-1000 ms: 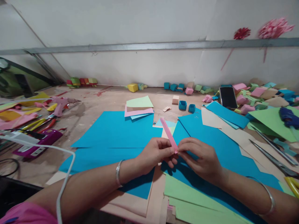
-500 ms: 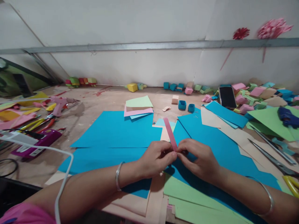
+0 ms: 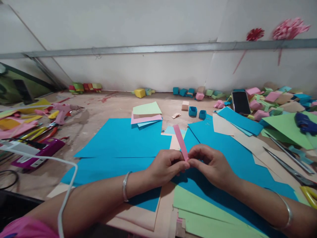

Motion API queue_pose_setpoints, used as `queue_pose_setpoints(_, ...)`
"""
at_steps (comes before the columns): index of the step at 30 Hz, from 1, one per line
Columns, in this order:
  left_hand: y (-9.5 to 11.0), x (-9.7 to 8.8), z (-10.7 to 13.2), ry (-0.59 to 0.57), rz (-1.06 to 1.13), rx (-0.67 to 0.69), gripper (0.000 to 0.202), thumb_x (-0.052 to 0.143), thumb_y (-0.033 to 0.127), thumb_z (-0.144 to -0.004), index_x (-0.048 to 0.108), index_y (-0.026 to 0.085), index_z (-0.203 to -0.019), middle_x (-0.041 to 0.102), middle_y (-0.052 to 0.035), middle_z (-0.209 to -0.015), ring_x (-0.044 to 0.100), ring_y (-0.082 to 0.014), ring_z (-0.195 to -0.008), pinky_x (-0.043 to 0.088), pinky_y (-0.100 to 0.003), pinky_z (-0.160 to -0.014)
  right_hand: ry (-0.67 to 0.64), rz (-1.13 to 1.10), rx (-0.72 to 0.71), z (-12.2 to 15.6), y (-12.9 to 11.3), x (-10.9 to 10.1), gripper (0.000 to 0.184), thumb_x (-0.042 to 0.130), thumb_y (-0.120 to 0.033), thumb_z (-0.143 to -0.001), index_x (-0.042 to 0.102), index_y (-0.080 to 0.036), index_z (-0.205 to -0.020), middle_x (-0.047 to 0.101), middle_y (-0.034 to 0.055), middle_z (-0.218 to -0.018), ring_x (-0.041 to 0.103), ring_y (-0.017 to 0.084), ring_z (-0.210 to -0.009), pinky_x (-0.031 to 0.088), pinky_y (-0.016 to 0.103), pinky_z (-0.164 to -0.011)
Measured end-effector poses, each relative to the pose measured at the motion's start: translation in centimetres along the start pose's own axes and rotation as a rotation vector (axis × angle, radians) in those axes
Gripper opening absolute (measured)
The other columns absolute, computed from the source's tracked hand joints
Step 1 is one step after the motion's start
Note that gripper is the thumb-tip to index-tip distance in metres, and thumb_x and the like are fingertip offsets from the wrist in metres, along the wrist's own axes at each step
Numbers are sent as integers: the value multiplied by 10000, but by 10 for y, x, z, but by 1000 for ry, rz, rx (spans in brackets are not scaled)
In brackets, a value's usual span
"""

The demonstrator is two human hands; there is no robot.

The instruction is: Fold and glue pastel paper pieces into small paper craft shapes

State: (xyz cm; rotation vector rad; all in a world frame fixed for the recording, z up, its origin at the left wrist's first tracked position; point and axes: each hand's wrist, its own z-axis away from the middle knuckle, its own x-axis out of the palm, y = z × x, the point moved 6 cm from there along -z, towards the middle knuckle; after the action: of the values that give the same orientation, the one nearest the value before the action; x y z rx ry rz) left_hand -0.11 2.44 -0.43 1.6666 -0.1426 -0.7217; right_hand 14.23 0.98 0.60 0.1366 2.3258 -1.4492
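A narrow pink paper strip (image 3: 180,141) stands up between my two hands, its upper end free and leaning a little to the left. My left hand (image 3: 166,166) pinches its lower end between thumb and fingers. From the other side, the thumb and fingertips of my right hand (image 3: 213,165) close on the same lower end; the very tip is covered by the fingers. Beneath the hands lie blue paper sheets (image 3: 133,137) and green paper sheets (image 3: 198,208).
At right lie scissors (image 3: 288,167), a phone (image 3: 240,102), a blue glue gun (image 3: 305,124) and heaped paper pieces. A pink glue gun (image 3: 61,112), a purple power strip (image 3: 47,151) and a white cable (image 3: 66,195) are at left. Small blue paper boxes (image 3: 193,111) stand behind the hands.
My right hand has shifted its grip: its thumb now lies higher, against the strip's lower end. The strip and my left hand stay nearly in place.
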Motion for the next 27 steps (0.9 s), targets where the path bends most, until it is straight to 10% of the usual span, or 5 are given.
queue_pose_setpoints(12, 2, -1, -2, -23, 115, 17, 255, 604, 305, -828, 575, 139, -637, 556, 7, -581, 487, -87, -521, 369, -184, -486, 39, 106, -152, 5, -19, 0, 167, 602, -147, -874, 699, -245, -968, 732, -7, -902, 672, 127, -820, 524, 233, -728)
queue_pose_setpoints(27, 14, -2, 3, 32, -83, 192, 331, 580, 344, -861, 542, 147, -597, 423, 31, -569, 368, -92, -552, 290, -221, -516, -14, -224, 159, 4, 0, 10, 87, 582, -148, -835, 530, -217, -847, 538, -32, -760, 520, 110, -672, 440, 241, -596)
